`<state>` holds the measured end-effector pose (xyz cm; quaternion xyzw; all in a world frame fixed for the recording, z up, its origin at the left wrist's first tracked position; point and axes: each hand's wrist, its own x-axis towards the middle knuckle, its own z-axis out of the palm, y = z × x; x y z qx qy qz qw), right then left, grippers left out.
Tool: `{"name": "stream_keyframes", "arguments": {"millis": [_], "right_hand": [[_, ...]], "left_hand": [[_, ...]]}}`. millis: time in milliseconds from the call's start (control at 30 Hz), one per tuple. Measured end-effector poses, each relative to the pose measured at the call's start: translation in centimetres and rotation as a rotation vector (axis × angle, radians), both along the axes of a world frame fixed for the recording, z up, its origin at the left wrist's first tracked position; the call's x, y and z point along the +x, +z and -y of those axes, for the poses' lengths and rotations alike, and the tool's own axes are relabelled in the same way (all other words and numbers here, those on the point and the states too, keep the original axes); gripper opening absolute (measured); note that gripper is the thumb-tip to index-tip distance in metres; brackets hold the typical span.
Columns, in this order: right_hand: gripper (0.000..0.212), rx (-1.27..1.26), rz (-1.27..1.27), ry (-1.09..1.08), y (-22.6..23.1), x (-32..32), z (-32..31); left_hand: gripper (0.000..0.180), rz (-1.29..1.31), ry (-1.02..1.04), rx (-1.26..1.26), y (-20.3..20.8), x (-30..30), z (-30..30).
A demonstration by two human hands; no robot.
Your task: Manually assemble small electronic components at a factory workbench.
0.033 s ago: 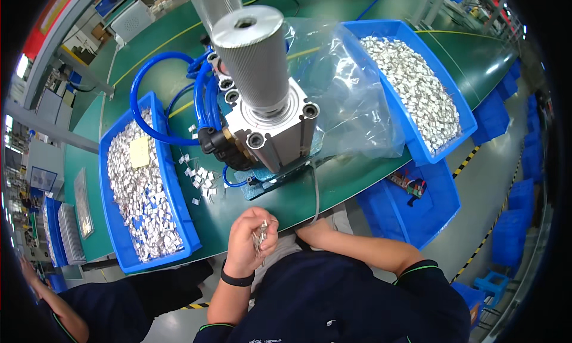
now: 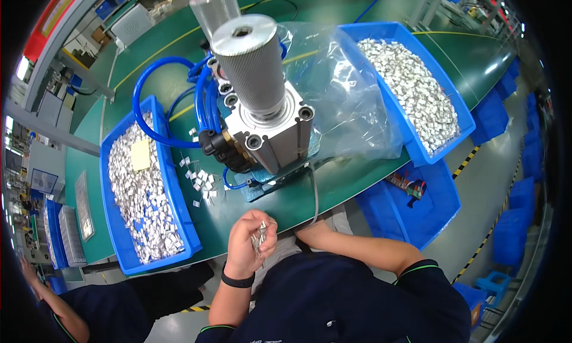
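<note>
My left hand (image 2: 253, 238) is closed around a bunch of small white block-shaped parts with thin metal leads (image 2: 258, 238), just in front of the bench edge. My right hand (image 2: 310, 231) reaches under the bench edge, its fingers hidden. Beyond my hands stands a metal pneumatic press (image 2: 277, 137) with a knurled cylinder on top, sitting on a blue pad. Several loose white parts (image 2: 204, 182) lie on the green bench (image 2: 286, 209) left of the press.
Blue bins full of similar parts stand left (image 2: 192, 238) and right (image 2: 468, 128); a yellow note (image 2: 140, 154) lies in the left one. A clear plastic bag (image 2: 357, 116) spreads behind the press. Blue air hoses (image 2: 136, 104) loop leftward. Another person's arm (image 2: 56, 307) shows lower left.
The view has shifted very slightly, so the press sits a little lower and further left. My left hand keeps its grip on the white parts.
</note>
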<state>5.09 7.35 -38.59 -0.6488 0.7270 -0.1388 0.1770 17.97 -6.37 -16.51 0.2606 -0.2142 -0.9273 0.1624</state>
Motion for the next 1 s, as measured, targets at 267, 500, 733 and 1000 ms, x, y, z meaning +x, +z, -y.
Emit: {"name": "stream_keyframes", "arguments": {"millis": [267, 500, 733, 1000], "right_hand": [[0.018, -0.024, 0.142, -0.085, 3.5, -1.1, -0.9], [0.017, -0.187, 0.37, -0.148, 12.4, -2.5, -4.5], [0.009, -0.53, 1.503, -0.477, 22.5, -5.2, -1.0], [0.013, -0.514, 1.472, -0.435, 21.8, -5.9, 1.0]], "left_hand": [[0.024, -0.001, 0.0, -0.182, 0.1, 0.8, -1.2], [0.024, 0.082, -0.04, -0.127, 0.3, 0.1, -0.9], [0.013, 0.156, -0.104, -0.289, 1.1, -2.6, -1.5], [0.017, 0.185, -0.045, -0.253, 1.8, -7.0, -1.9]]}}
